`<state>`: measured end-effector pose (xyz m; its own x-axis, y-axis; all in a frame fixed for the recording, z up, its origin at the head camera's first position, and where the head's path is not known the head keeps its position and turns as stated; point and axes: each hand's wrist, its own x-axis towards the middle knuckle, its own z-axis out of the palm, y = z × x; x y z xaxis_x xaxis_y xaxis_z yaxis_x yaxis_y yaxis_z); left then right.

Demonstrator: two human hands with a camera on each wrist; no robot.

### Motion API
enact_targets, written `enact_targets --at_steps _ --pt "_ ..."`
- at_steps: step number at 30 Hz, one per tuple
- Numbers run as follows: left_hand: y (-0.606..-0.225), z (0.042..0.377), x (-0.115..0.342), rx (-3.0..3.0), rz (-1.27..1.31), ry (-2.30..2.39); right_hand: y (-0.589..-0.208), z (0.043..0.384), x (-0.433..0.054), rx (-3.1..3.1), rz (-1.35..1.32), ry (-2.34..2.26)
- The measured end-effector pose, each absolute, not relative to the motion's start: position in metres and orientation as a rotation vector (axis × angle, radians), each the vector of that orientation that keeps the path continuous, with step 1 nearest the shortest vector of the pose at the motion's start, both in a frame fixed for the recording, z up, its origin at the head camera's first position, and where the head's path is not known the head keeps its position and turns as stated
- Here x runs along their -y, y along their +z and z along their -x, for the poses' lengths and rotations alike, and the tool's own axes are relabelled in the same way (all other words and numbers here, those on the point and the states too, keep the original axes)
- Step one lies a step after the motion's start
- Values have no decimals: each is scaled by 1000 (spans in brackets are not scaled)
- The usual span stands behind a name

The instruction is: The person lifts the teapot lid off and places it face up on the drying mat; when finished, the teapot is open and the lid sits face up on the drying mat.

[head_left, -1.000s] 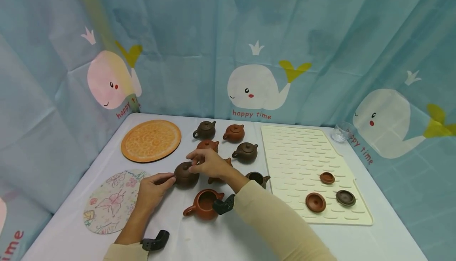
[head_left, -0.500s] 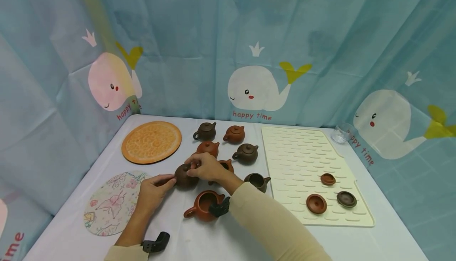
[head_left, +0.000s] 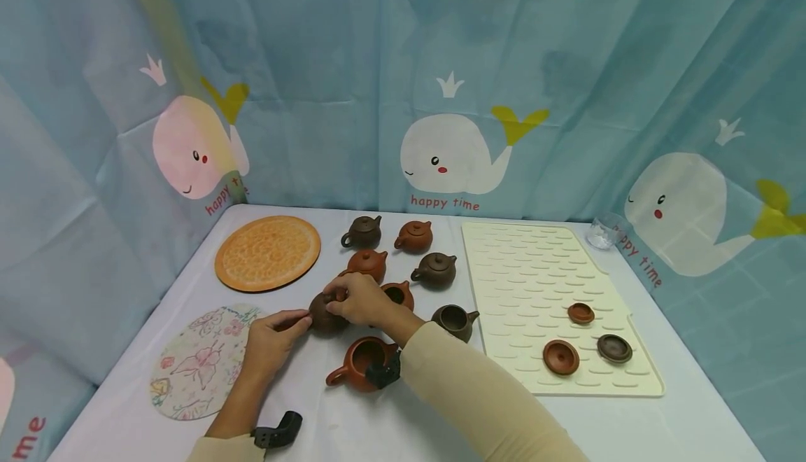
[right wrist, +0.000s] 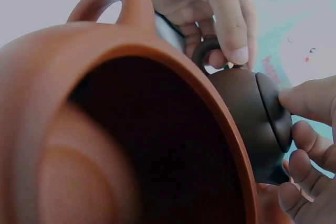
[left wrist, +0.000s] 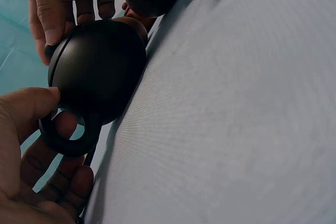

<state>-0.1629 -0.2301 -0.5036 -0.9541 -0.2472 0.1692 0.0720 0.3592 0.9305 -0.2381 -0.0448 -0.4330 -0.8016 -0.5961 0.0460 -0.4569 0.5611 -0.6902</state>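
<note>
A dark brown clay teapot (head_left: 323, 320) stands on the white cloth between both hands. My left hand (head_left: 269, 344) pinches its ring handle (left wrist: 71, 145), thumb on the upper side and a fingertip showing through the loop. With thumb and fingers, my right hand (head_left: 365, 301) holds the teapot's lid (right wrist: 274, 111) at the knob, which the fingers mostly hide. The lid sits on the pot's mouth, a thin seam running around it. Just in front stands a lidless reddish-brown teapot (head_left: 360, 367), looming large in the right wrist view.
Two more lidless pots, one reddish (head_left: 406, 298) and one dark (head_left: 455, 320), stand to the right. Several lidded teapots (head_left: 436, 269) are behind. A cream board (head_left: 516, 273) bears three loose lids (head_left: 560, 357). Round orange (head_left: 267, 252) and floral (head_left: 198, 364) mats lie left; a clear cup (head_left: 603, 234) stands back right.
My right hand has shifted slightly left and lower over the lid, its raised fingers drawing in around the knob. The left hand stays at the handle.
</note>
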Motion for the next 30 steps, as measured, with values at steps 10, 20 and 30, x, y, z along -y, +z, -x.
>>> enact_targets --at_steps 10,20,30 --pt "-503 163 229 2333 -145 -1630 -434 238 43 -2634 915 -1089" --pt "-504 163 230 2348 -176 -1628 -434 238 33 -2591 866 -1302" --pt "-505 163 228 2346 -183 -1633 -429 229 23 -2259 603 -1810"
